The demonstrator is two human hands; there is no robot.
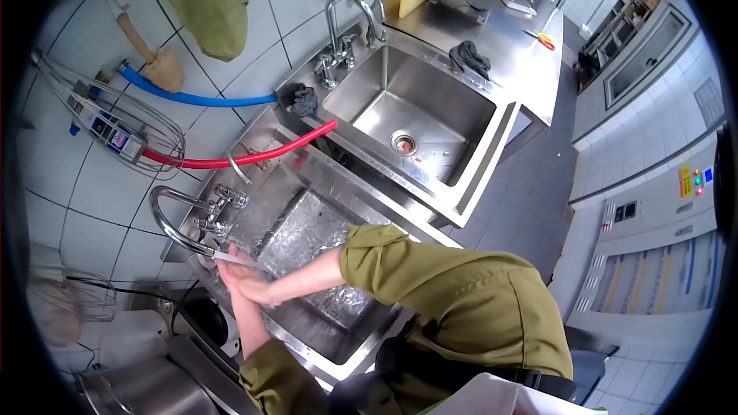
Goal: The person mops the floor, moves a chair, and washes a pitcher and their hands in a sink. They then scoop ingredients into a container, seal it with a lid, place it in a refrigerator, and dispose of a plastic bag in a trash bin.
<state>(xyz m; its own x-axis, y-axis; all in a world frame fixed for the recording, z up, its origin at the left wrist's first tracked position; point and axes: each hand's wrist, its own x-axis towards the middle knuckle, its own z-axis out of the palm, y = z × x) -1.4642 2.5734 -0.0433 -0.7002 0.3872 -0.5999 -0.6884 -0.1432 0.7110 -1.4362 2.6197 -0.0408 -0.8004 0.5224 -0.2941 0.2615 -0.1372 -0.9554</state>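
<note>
My left hand [228,275] and my right hand [254,287] are pressed together over the left side of the near sink [338,342]. A stream of water runs from the curved chrome faucet [178,234] onto them. The fingers look stretched out, with no object visible in either hand. Where the hands overlap, some fingers are hidden. Water ripples over the metal bottom of this sink. Olive sleeves are rolled up to bare both forearms.
Beyond lies a second sink [430,119] with its own faucet [338,38] and a dark cloth [469,59] on its rim. A red hose [254,158] crosses between the sinks. Large whisks [115,119] hang on the tiled wall. Yellow-and-red scissors [544,40] lie on the counter.
</note>
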